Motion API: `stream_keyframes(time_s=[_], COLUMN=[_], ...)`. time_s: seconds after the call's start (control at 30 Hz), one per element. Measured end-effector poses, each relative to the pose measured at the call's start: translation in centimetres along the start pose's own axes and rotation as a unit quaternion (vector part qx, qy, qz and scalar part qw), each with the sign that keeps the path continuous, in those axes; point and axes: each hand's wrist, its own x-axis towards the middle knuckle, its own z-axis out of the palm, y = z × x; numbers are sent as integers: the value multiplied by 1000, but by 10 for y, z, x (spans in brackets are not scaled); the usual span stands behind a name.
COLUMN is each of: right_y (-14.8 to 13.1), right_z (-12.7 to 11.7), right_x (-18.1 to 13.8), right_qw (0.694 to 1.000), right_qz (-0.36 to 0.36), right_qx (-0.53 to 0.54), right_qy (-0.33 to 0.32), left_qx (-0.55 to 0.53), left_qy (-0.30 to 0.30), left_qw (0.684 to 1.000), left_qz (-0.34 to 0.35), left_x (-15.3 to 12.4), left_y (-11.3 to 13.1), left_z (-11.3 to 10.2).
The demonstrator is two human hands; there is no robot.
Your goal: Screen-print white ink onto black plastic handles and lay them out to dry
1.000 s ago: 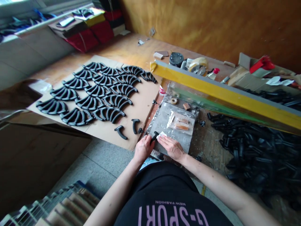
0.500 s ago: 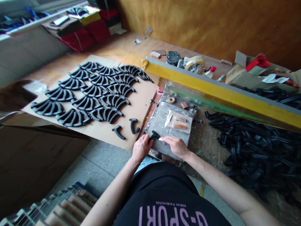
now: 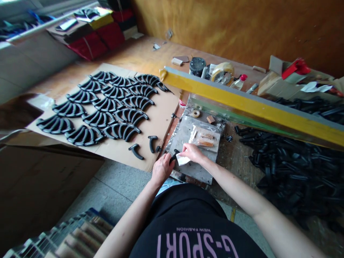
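My left hand is closed around a black curved handle, whose upper end shows past the fingers over the grey work plate. In my right hand a white cloth or paper wipe is pinched, its loose corner hanging down beside the handle's end. Two single black curved handles lie on the cardboard sheet to the left of my hands. Further back on that sheet, many similar handles are nested in fan-shaped rows.
A yellow and grey bar slants above the bench at the right. Beneath it lies a heap of black parts. A clear bag with wooden pieces, a tape roll and a small brown block rest on the plate.
My right hand has moved left and slightly up, closer to the handle, and more of the white wipe now shows below its fingers. My left hand stays in nearly the same place.
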Motion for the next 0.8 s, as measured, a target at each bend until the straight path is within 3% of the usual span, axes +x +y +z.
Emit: stream_keyframes(time_s=[0.17, 0.3, 0.4, 0.53, 0.63, 0.7, 0.8], right_y=[4, -15, -17, 16, 61, 97, 151], right_z=[-16, -8, -2, -22, -61, -96, -151], right_x=[-13, 5, 5, -28, -57, -69, -66], right_qw=[999, 1000, 1000, 998, 986, 960, 886], right_qz=[11, 11, 10, 6, 1, 43, 144], right_qx=[-19, 5, -24, -18, 147, 277, 367], right_qy=[-36, -4, -17, -67, -73, 23, 245], left_qx=[2, -1, -5, -25, -40, -42, -49], left_qy=[4, 0, 5, 32, 41, 42, 40], left_qw=[1000, 1000, 1000, 999, 998, 998, 998], left_qz=[6, 9, 12, 21, 31, 28, 18], left_x=[0, 2, 3, 0, 0, 1, 3], left_y=[-1, -1, -3, -6, -11, -14, -17], left_z=[1, 1, 1, 6, 13, 17, 22])
